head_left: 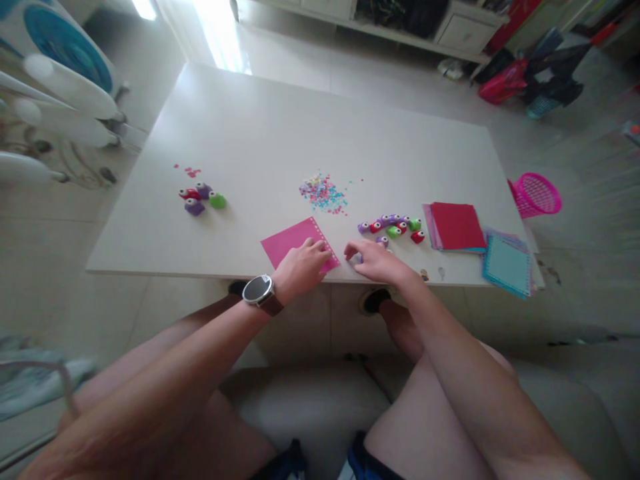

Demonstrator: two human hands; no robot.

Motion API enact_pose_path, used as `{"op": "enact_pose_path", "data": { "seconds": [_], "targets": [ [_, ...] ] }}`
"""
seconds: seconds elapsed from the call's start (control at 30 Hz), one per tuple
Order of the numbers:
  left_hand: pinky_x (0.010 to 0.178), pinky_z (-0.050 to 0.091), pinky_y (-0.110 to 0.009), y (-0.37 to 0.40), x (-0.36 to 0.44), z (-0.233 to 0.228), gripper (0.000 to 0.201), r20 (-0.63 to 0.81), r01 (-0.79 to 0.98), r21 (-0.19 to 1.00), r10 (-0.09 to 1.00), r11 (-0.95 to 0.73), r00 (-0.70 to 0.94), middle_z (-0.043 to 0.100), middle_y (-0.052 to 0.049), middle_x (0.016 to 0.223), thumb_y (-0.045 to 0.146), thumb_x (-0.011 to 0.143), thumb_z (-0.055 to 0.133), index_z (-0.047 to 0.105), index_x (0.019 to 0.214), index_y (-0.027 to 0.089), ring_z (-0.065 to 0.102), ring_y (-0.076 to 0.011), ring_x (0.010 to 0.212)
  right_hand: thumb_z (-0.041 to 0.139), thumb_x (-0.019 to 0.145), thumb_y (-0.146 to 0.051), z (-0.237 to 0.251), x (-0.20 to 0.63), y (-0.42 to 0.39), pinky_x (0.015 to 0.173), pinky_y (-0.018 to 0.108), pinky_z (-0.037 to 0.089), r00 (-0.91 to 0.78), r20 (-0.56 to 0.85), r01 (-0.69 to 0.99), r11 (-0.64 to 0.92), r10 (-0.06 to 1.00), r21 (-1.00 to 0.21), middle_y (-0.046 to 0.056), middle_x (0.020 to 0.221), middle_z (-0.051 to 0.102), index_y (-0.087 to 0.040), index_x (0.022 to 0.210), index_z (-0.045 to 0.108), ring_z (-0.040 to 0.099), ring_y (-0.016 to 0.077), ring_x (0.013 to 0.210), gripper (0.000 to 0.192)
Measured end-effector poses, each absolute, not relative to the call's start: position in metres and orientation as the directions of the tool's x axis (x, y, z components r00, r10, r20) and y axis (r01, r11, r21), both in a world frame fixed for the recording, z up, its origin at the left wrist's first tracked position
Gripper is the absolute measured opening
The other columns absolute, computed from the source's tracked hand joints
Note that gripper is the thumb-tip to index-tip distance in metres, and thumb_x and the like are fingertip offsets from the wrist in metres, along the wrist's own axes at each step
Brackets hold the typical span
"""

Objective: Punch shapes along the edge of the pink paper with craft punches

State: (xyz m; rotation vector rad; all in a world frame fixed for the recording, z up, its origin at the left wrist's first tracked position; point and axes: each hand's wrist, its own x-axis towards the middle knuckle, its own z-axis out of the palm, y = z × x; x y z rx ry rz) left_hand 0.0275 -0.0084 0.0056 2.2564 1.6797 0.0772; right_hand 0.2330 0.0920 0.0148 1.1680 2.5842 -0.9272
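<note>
A pink sheet of paper [286,243] lies at the table's near edge, with a row of small punched holes down its right side. My left hand [306,259], below a wrist watch [258,289], rests on the sheet with its fingers spread and slightly bent. Just right of the paper, my right hand [373,259] curls its fingers around a small purple paper punch [358,259], mostly hidden under them. Beyond that hand stands a group of purple, red and green punches with eye-like knobs [395,223]. Colourful paper bits [325,193] are heaped past the sheet.
Several more punches [202,197] stand at the left beside a few red paper bits [192,172]. To the right are a red paper stack [457,227] and blue sheets [507,263]. A pink basket [537,195] sits beyond the right edge of the white table [240,127].
</note>
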Motion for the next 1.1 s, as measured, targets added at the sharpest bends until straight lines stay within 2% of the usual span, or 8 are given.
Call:
{"op": "enact_pose_path", "data": {
  "seconds": [0.1, 0.2, 0.33, 0.47, 0.67, 0.8, 0.9, 1.1],
  "targets": [
    [0.078, 0.062, -0.037, -0.008, 0.028, 0.007, 0.03, -0.167, 0.926, 0.285, 0.938, -0.248, 0.303, 0.069, -0.014, 0.14, 0.023, 0.101, 0.067, 0.073, 0.131, 0.024, 0.063, -0.0316, 0.124, 0.06, 0.08, -0.002, 0.014, 0.232, 0.093, 0.119, 0.054, 0.047, -0.656, -0.28, 0.731, 0.498, 0.701, -0.467, 0.016, 0.155, 0.065, -0.021, 0.143, 0.067, 0.057, 0.0349, 0.146, 0.066],
    [0.078, 0.062, -0.037, -0.008, 0.028, 0.008, 0.03, -0.175, 0.927, 0.285, 0.938, -0.244, 0.3, 0.069, -0.014, 0.14, 0.024, 0.101, 0.066, 0.073, 0.131, 0.023, 0.063, -0.0316, 0.124, 0.059, 0.083, -0.005, 0.012, 0.231, 0.094, 0.123, 0.057, 0.044, -0.646, -0.226, 0.726, 0.495, 0.73, -0.476, 0.017, 0.167, 0.055, -0.02, 0.146, 0.064, 0.051, 0.0356, 0.152, 0.065],
    [0.079, 0.062, -0.036, -0.008, 0.028, 0.007, 0.029, -0.171, 0.925, 0.292, 0.939, -0.241, 0.299, 0.071, -0.014, 0.138, 0.023, 0.102, 0.066, 0.074, 0.129, 0.022, 0.064, -0.0312, 0.124, 0.06, 0.088, -0.007, 0.009, 0.229, 0.091, 0.119, 0.056, 0.045, -0.666, -0.22, 0.721, 0.54, 0.712, -0.435, 0.017, 0.155, 0.065, -0.02, 0.131, 0.071, 0.058, 0.0361, 0.144, 0.046],
    [0.087, 0.062, -0.035, -0.006, 0.029, 0.004, 0.027, -0.154, 0.919, 0.324, 0.947, -0.223, 0.284, 0.073, -0.013, 0.136, 0.021, 0.102, 0.065, 0.074, 0.128, 0.022, 0.065, -0.0282, 0.124, 0.06, 0.095, -0.009, 0.014, 0.223, 0.077, 0.112, 0.044, 0.048, -0.74, -0.215, 0.66, 0.627, 0.638, -0.412, 0.015, 0.131, 0.075, -0.019, 0.12, 0.073, 0.066, 0.031, 0.128, 0.03],
    [0.09, 0.062, -0.034, -0.003, 0.034, 0.008, 0.02, -0.18, 0.92, 0.339, 0.946, -0.197, 0.269, 0.076, -0.012, 0.13, 0.017, 0.104, 0.061, 0.076, 0.117, 0.019, 0.066, -0.0263, 0.12, 0.06, 0.1, -0.014, 0.03, 0.211, 0.053, 0.093, 0.035, 0.054, -0.726, -0.354, 0.687, 0.641, 0.59, -0.341, 0.015, 0.119, 0.08, -0.021, 0.112, 0.076, 0.074, 0.0289, 0.109, 0.021],
    [0.09, 0.062, -0.037, -0.002, 0.038, 0.014, 0.027, -0.247, 0.954, 0.265, 0.947, -0.137, 0.204, 0.072, -0.014, 0.138, 0.012, 0.103, 0.055, 0.075, 0.121, 0.016, 0.066, -0.0282, 0.119, 0.058, 0.103, -0.021, 0.039, 0.206, 0.036, 0.087, 0.034, 0.055, -0.66, -0.596, 0.692, 0.679, 0.458, -0.244, 0.017, 0.112, 0.082, -0.017, 0.109, 0.079, 0.078, 0.0289, 0.101, 0.022],
    [0.093, 0.06, -0.039, 0.0, 0.04, 0.012, 0.032, -0.26, 0.966, 0.221, 0.946, -0.135, 0.192, 0.07, -0.016, 0.142, 0.01, 0.102, 0.053, 0.074, 0.126, 0.013, 0.066, -0.0291, 0.12, 0.062, 0.102, -0.025, 0.044, 0.201, 0.018, 0.088, 0.033, 0.056, -0.629, -0.716, 0.647, 0.715, 0.303, -0.266, 0.018, 0.113, 0.082, -0.014, 0.113, 0.081, 0.079, 0.0296, 0.105, 0.024],
    [0.094, 0.059, -0.04, 0.003, 0.042, 0.002, 0.032, -0.246, 0.964, 0.198, 0.943, -0.178, 0.225, 0.069, -0.021, 0.139, 0.008, 0.103, 0.051, 0.074, 0.125, 0.008, 0.065, -0.0299, 0.117, 0.062, 0.105, -0.026, 0.048, 0.19, -0.011, 0.092, 0.036, 0.06, -0.725, -0.656, 0.535, 0.77, 0.208, -0.347, 0.016, 0.123, 0.082, -0.015, 0.131, 0.076, 0.079, 0.0299, 0.109, 0.031]
  ]
}}
